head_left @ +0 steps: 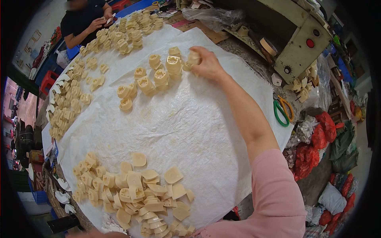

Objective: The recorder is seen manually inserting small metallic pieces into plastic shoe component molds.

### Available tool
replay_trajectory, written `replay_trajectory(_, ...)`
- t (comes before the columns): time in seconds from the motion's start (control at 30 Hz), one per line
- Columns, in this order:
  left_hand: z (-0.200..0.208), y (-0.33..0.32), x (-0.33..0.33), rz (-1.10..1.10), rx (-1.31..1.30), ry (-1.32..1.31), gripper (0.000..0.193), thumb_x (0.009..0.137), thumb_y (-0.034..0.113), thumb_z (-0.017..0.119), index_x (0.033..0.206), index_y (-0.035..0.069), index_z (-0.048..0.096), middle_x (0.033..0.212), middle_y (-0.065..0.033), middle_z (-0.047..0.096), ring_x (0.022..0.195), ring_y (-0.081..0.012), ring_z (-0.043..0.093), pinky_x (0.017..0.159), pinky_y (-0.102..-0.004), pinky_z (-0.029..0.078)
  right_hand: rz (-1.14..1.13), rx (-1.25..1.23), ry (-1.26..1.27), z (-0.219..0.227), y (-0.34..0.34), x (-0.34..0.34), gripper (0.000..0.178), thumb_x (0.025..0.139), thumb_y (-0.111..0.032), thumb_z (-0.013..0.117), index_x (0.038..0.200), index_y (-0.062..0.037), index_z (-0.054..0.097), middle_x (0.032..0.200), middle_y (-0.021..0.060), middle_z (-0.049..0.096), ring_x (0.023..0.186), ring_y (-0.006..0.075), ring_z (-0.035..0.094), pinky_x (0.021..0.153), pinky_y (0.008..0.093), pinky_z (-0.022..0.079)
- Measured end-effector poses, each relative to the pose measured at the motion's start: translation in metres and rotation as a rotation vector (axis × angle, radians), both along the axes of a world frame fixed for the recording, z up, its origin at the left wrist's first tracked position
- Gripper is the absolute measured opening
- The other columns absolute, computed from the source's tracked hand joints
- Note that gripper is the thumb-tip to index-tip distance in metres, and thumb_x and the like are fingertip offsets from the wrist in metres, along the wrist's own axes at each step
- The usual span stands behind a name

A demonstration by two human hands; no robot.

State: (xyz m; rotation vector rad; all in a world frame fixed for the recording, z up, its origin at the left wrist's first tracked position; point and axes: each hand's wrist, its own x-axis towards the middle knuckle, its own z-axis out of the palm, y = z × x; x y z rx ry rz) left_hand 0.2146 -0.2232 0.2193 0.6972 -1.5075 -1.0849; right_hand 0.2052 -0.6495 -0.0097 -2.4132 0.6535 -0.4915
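Observation:
My right hand [208,64] reaches across to the far middle of the table, its fingers closed round a cream plastic part [193,58]. Just left of it stands a tall stack of cup-like cream parts [174,65], with several shorter stacks [146,85] trailing off toward the left. Only a sliver of my left hand [97,234] shows at the lower edge, its fingers hidden. Beyond it, a loose heap of cream parts [135,192], some flat and some cup-like, lies at the near left.
White woven sheeting [190,131] covers the table. More stacked parts [131,29] line its far left side, where another person [85,23] handles something small. Scissors with green and orange handles [282,111] lie at the right edge, near a grey-green machine [305,39] and a tape roll [268,47].

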Motion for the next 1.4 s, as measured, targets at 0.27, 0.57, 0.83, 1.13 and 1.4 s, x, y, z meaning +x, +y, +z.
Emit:
replay_trajectory(0.27, -0.158, -0.114, 0.122, 1.261, 0.424, -0.772, 0.062, 0.074, 0.009, 0.062, 0.134, 0.016, 0.045, 0.125, -0.0159, 0.046, 0.119, -0.0287, 0.044, 0.097, -0.0413, 0.039, -0.191, -0.171, -0.118, -0.008, 0.022, 0.005, 0.059, 0.067, -0.027, 0.065, 0.124, -0.0196, 0.053, 0.12, 0.0049, 0.054, 0.111, 0.034, 0.045, 0.094, 0.0549, 0.036)
replay_trajectory(0.57, -0.229, -0.148, 0.157, 1.379, 0.58, -0.864, 0.072, 0.073, 0.003, 0.065, 0.135, 0.025, 0.036, 0.133, -0.0231, 0.031, 0.12, -0.041, 0.04, 0.099, -0.0434, 0.038, -0.233, -0.155, -0.091, 0.003, 0.031, 0.013, 0.052, 0.066, -0.028, 0.07, 0.115, -0.0174, 0.058, 0.106, 0.0038, 0.063, 0.103, 0.0299, 0.05, 0.094, 0.0488, 0.034)
replay_trajectory(0.83, -0.233, -0.116, 0.202, 1.529, 0.618, -0.32, 0.053, 0.073, -0.009, 0.051, 0.121, 0.013, 0.045, 0.102, -0.012, 0.055, 0.089, -0.0249, 0.058, 0.079, -0.0367, 0.048, -0.379, 0.115, -0.55, -0.021, 0.004, 0.019, 0.041, 0.065, -0.016, 0.073, 0.103, -0.009, 0.059, 0.093, 0.0096, 0.064, 0.088, 0.0284, 0.06, 0.077, 0.0397, 0.048)
replay_trajectory(1.13, -0.13, -0.05, 0.12, 1.013, 0.599, -0.115, 0.047, 0.076, 0.002, 0.06, 0.12, 0.007, 0.043, 0.094, -0.0056, 0.052, 0.071, -0.0133, 0.055, 0.059, -0.0245, 0.045, -0.421, 1.078, -1.205, -0.015, -0.021, -0.023, 0.027, 0.074, 0.002, 0.055, 0.1, -0.0049, 0.05, 0.09, 0.0103, 0.057, 0.077, 0.0207, 0.06, 0.062, 0.0339, 0.051)
replay_trajectory(1.4, -0.082, 0.052, 0.025, 0.5, 0.718, -0.726, 0.047, 0.071, 0.016, 0.073, 0.117, 0.015, 0.063, 0.12, -0.0185, 0.049, 0.112, -0.0322, 0.048, 0.097, -0.0404, 0.038, 0.73, 0.642, -0.41, 0.057, 0.156, -0.052, 0.042, 0.075, -0.011, 0.07, 0.114, -0.0099, 0.057, 0.103, 0.0071, 0.063, 0.093, 0.0227, 0.061, 0.082, 0.0371, 0.05)
